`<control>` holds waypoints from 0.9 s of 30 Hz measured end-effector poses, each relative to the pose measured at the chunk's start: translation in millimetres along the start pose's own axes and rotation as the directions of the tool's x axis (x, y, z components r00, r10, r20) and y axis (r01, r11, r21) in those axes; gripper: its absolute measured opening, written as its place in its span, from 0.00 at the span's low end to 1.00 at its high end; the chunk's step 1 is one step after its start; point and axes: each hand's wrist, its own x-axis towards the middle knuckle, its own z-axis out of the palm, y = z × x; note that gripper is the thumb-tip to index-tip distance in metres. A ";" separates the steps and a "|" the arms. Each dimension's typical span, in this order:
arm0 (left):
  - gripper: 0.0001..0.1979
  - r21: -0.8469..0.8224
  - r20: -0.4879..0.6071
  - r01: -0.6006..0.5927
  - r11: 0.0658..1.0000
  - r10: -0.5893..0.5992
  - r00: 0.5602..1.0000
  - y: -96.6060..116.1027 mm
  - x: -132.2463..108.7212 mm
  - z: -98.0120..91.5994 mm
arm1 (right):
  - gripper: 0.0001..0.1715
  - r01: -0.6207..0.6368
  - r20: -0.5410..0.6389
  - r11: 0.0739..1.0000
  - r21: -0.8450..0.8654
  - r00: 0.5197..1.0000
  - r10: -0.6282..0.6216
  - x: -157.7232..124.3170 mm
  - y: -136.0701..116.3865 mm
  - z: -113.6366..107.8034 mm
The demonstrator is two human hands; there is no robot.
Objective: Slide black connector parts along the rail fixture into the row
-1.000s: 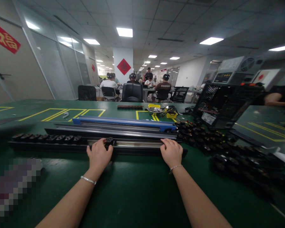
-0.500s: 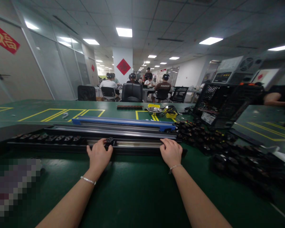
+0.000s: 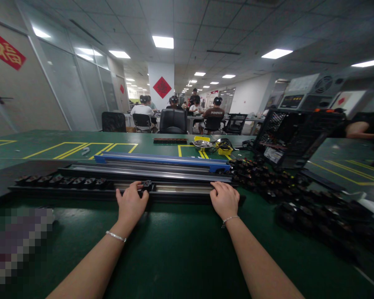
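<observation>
While fans are filling only part of the rail, the left hand is pinching another fan, the right hand resting there, grip unclear.

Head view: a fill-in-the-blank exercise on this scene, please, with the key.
The left hand is by a single black part; the row of similar parts lies to that hand's ____.
Behind the near rail, one long bar stands out by its ____ color.
The tabletop is mostly ____.
A computer case stands on the view's ____ side.

Missing words: left; blue; green; right.
</observation>
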 end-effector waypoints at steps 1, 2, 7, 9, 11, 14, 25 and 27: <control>0.19 -0.003 0.002 -0.003 1.000 0.003 1.000 -0.1 -0.1 0.0 | 0.20 0.000 0.002 1.000 0.001 1.000 0.000 0.0 0.0 -0.2; 0.19 -0.005 0.004 -0.007 1.000 0.007 1.000 -0.1 -0.2 -0.1 | 0.20 0.000 0.004 1.000 0.001 1.000 0.000 0.0 -0.1 -0.4; 0.18 0.004 0.015 -0.050 0.999 0.050 0.999 0.4 -1.1 -0.8 | 0.20 -0.006 0.014 1.000 0.003 1.000 0.006 -0.2 -1.1 -1.7; 0.17 0.002 0.021 -0.055 0.998 0.055 0.998 0.7 -1.3 -1.2 | 0.20 -0.007 0.020 1.000 0.005 1.000 0.007 -0.2 -1.5 -2.2; 0.16 -0.007 0.032 -0.053 0.999 0.054 0.998 1.3 -1.3 -1.6 | 0.20 -0.005 0.021 1.000 0.007 1.000 0.005 -0.2 -1.8 -2.5; 0.15 -0.006 0.049 -0.070 0.998 0.070 0.996 2.3 -1.4 -1.9 | 0.21 -0.005 0.018 1.000 0.010 1.000 0.005 -0.3 -1.9 -2.5; 0.14 0.020 0.074 -0.090 0.996 0.088 0.993 2.6 -1.3 -2.2 | 0.20 0.000 0.003 1.000 0.007 1.000 0.000 -0.3 -0.3 -0.4; 0.14 0.017 0.080 -0.099 0.995 0.098 0.992 3.0 -1.3 -2.6 | 0.21 0.002 0.004 1.000 0.002 1.000 -0.002 -0.3 -0.3 -0.6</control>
